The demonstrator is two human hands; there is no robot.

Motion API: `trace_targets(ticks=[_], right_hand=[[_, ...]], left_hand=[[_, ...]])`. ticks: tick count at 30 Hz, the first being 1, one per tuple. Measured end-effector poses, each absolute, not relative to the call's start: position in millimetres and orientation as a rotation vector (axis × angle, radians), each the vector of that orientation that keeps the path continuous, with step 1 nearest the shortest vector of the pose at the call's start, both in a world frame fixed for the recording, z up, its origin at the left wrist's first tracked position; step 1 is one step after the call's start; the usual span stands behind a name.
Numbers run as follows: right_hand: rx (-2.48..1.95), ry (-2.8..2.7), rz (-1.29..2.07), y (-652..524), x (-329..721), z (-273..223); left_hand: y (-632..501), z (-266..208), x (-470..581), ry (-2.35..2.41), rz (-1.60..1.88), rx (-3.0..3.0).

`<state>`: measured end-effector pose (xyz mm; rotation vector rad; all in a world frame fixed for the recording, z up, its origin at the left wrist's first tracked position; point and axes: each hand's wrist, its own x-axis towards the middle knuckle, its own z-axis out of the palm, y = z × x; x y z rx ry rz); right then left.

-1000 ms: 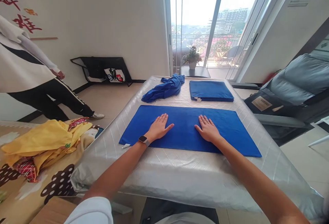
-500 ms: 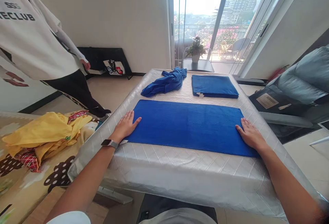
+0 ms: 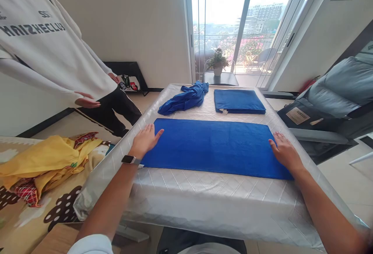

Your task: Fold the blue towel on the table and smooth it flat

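A blue towel (image 3: pixel 210 147) lies flat as a long rectangle across the near part of the table. At its left end is my left hand (image 3: pixel 145 139), fingers stretched out, thumb over the cloth. My right hand (image 3: pixel 284 149) is at the opposite end, fingers extended along the short edge and nothing gripped. A white tag pokes out by my left wrist. Farther back, a crumpled blue towel (image 3: pixel 186 98) sits on the left, and a neat stack of folded blue towels (image 3: pixel 239 101) on the right.
A silvery cover drapes the table (image 3: pixel 215 197). A person (image 3: pixel 58 51) in a white top stands at the left. Yellow cloth (image 3: pixel 49 160) lies on a patterned surface there. A potted plant (image 3: pixel 218 62) stands beyond the table; a padded grey chair (image 3: pixel 338 90) is at the right.
The person at the left has come nearer to the table. My hands stay at the towel's two ends, the left shifted slightly inward. My view has turned a little.
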<state>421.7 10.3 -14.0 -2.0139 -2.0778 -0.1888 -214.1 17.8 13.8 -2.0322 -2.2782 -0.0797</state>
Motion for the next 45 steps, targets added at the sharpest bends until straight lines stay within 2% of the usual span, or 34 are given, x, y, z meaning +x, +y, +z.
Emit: trace_targets(ticks=[5,9,12,16,25,30,36,45], right_hand=[[-1.77,-2.216,-0.153,32.1,333.9,13.6],[-1.628,-2.395,0.005,61.1,228.6,23.7],[-1.652,-2.471,0.128,78.1,177.9,17.3],[-1.722,-2.459,0.178,86.8,161.8,0.1],[-1.783,-2.473,0.257,89.7,178.6,-1.4],[-1.932,-2.431,0.241,94.0,263.5,-2.2],[-2.219,-2.082,0.116,99.3,391.1,-15.4],[-2.282,-2.035,0.149,102.1,410.5,-18.6]], left_hand=[[57.4,28.6,-96.1,-1.792,-0.253,-2.449],[91.2,14.4,-18.6,-1.599,-0.354,-2.656],[103.1,-6.8,2.4,-1.595,-0.413,-2.685],[103.2,-23.7,2.0,-1.644,-0.422,-2.721],[101.9,-15.7,-13.0,-1.72,-0.302,-2.739],[105.0,-11.1,-79.7,-1.908,-0.216,-2.617],[103.0,-19.5,-196.9,-2.253,-0.191,-2.28],[101.2,-22.3,-231.0,-2.394,-0.17,-2.161]])
